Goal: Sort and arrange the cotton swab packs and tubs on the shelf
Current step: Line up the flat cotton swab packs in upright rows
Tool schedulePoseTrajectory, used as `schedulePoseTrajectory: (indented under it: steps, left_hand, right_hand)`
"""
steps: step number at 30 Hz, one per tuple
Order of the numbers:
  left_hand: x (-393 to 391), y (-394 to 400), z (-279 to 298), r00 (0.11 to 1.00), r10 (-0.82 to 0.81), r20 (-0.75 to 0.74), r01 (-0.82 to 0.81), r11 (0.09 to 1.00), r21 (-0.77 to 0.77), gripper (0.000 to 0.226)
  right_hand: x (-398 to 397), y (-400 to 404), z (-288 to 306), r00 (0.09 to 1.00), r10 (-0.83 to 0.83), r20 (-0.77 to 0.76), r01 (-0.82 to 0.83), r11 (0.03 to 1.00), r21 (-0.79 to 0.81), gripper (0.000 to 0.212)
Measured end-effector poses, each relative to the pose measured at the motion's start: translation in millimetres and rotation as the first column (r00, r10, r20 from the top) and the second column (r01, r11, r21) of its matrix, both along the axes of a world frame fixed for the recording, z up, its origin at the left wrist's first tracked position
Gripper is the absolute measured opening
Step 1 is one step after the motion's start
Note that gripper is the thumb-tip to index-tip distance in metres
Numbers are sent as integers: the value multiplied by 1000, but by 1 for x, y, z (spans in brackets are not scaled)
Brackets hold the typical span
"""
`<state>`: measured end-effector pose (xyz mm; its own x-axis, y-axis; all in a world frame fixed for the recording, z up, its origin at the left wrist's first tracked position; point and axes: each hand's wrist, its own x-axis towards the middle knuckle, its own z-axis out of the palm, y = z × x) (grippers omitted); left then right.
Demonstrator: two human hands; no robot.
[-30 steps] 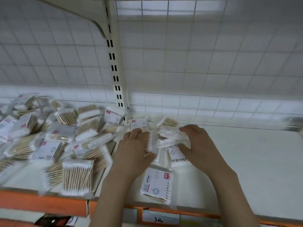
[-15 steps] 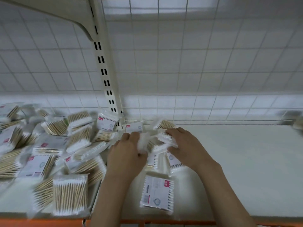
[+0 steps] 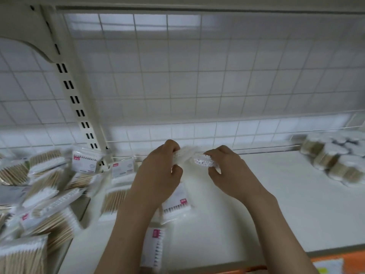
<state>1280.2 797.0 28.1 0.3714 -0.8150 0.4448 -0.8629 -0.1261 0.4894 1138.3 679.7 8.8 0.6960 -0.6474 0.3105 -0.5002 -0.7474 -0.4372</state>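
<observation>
Near the back of the white shelf (image 3: 276, 214), my left hand (image 3: 158, 175) and my right hand (image 3: 227, 171) grip the two ends of a clear cotton swab pack (image 3: 194, 158), held off the surface with its white tips facing me. Two packs with red labels lie under and in front of my left forearm, one (image 3: 176, 204) by the wrist and one (image 3: 153, 248) nearer the front edge. A loose heap of swab packs (image 3: 39, 194) covers the left section. Round swab tubs (image 3: 335, 159) are clustered at the far right.
A slotted white upright (image 3: 79, 107) divides the left section from this one. A wire grid back panel (image 3: 197, 86) closes the rear, with a low wire rail along the shelf's back. An orange price strip (image 3: 335, 262) runs along the front edge.
Both hands have lifted a swab pack from the small pile and carried it toward the back rail. The view has swung right, and the tubs at the far right have come into sight.
</observation>
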Motion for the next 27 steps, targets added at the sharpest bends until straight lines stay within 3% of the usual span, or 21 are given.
schedulePoseTrajectory:
  steps: [9,15,21,27]
  left_hand:
    - [-35,-59,-13,999,23,38,-23,1000,0,37]
    - [-44,-70,-26,982,151,115,-164,981,107,35]
    - [-44,-74,-37,975,216,52,-222,962,159,29]
    - [-40,-73,-52,969,245,20,-246,965,94,27]
  right_hand:
    - [-48,-60,-9,999,-27,-30,26,1000,-17,39]
    - [-56,-94,-33,1000,8,-16,-6,994,109,25]
    - [-31,-117,-41,995,92,31,-93,995,40,31]
    - [-9,-126,-44,993,116,-24,-118,985,-128,29]
